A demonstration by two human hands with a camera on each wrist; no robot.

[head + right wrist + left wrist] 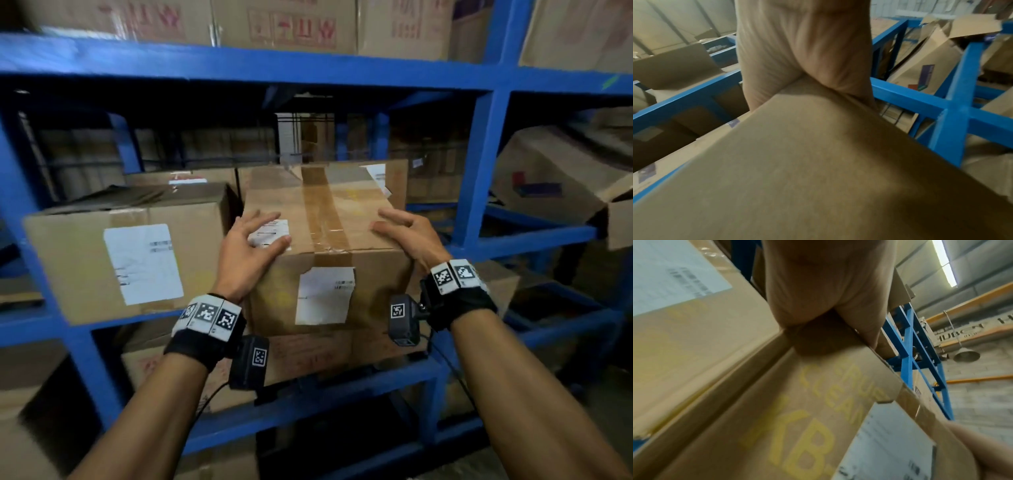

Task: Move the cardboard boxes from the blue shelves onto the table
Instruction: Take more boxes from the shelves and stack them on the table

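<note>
On the far left, a big cardboard box is sitting on the blue shelves. It is wearing a white label, but the words on it are too blurry to read.

Just to its right, the taped box is sticking out of the middle shelf toward the person. Brown tape is running down its top. The left hand is lying on the near left corner of this box, with its fingers spread over a small white sticker and its thumb bending over the top edge. In the left wrist view, faded yellow letters on the box side are showing "CLEAN" and a big "KB". A white front label is too blurry to read.

The right hand is lying on the near right corner of the same box, fingers a little apart on top and the palm wrapping over the edge.

On the far right, a tipped box is leaning on the next shelf.
</note>
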